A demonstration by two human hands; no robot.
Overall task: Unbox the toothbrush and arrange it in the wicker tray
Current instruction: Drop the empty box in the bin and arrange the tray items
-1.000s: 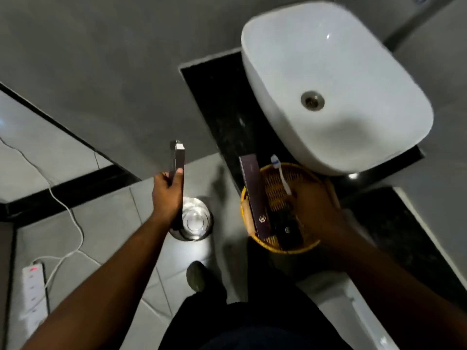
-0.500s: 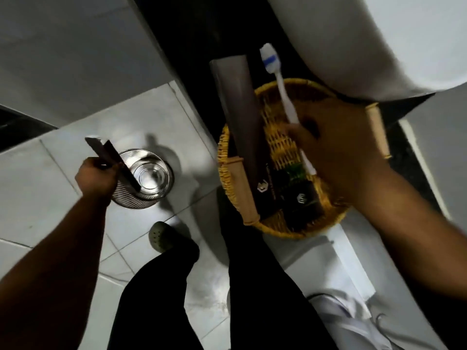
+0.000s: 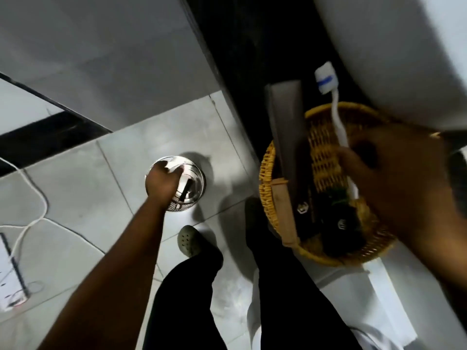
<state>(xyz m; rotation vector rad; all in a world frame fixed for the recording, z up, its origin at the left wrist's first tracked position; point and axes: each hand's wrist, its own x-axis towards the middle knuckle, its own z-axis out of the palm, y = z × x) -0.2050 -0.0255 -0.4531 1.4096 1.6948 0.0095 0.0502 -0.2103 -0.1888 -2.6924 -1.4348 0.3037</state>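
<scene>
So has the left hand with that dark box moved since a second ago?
Yes. The left hand has dropped from beside the round shiny metal bin to right over its mouth, and a dark box now lies inside.

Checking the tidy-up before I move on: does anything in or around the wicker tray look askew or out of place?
The long brown box juts past the wicker tray rim. The toothbrush sits in the right hand, not laid down.

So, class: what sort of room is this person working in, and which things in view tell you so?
Most likely a bathroom: a white basin sits on a dark counter, a toothbrush is held over a wicker tray of toiletries, and the floor is tiled.
</scene>
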